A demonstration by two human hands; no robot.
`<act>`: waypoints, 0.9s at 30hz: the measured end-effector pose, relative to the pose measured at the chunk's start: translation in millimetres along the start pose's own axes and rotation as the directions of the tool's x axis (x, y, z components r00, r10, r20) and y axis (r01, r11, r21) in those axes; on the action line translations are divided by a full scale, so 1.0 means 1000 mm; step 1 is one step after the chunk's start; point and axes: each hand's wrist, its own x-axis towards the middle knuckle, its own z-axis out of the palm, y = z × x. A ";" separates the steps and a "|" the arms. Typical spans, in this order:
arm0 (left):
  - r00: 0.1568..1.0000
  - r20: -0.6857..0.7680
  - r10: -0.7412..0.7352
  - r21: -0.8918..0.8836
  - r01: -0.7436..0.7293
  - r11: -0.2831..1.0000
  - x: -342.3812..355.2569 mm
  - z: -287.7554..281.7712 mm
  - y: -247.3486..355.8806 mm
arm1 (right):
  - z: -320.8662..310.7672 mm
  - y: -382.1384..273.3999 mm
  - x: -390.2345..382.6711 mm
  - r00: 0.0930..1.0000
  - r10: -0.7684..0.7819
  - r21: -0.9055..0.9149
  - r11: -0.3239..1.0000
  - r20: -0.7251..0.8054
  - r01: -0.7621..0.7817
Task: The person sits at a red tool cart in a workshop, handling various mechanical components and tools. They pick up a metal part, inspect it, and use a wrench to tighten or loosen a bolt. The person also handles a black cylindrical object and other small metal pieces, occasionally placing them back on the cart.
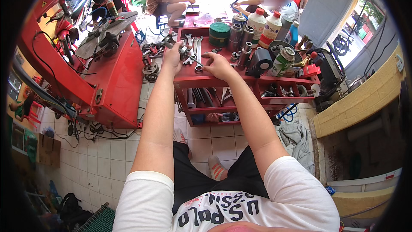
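My left hand [173,58] grips a metal part [184,51] with a thin shaft, raised over the near left of a red tool cart [206,81]. My right hand [218,67] has its fingers closed at the shaft's right end [197,62]; whether they grip it or something small there is hard to make out. Under and beside the part lie several combination wrenches [198,48]. A green tub [219,33], metal sockets [235,36], plastic bottles [270,30] and spray cans [281,62] crowd the cart's top to the right.
A red machine [120,77] with cables [98,129] stands left. People [165,0] sit beyond the cart, one [287,13] at far right and another [103,4] at left. Grey cloths [296,137] lie right on the tiled floor [103,159], beside a yellow wall [356,94].
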 end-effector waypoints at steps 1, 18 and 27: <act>1.000 0.000 0.000 0.000 0.000 1.000 0.001 0.001 0.000 | 0.001 0.005 0.002 1.000 -0.021 0.012 1.000 -0.012 0.021; 1.000 0.009 -0.014 -0.010 0.014 1.000 0.006 0.002 -0.006 | 0.000 0.014 0.002 0.988 -0.127 -0.052 0.991 -0.090 0.123; 1.000 0.021 -0.008 0.001 0.008 1.000 0.004 0.002 -0.003 | 0.002 0.016 0.005 1.000 -0.006 0.098 0.995 0.024 0.004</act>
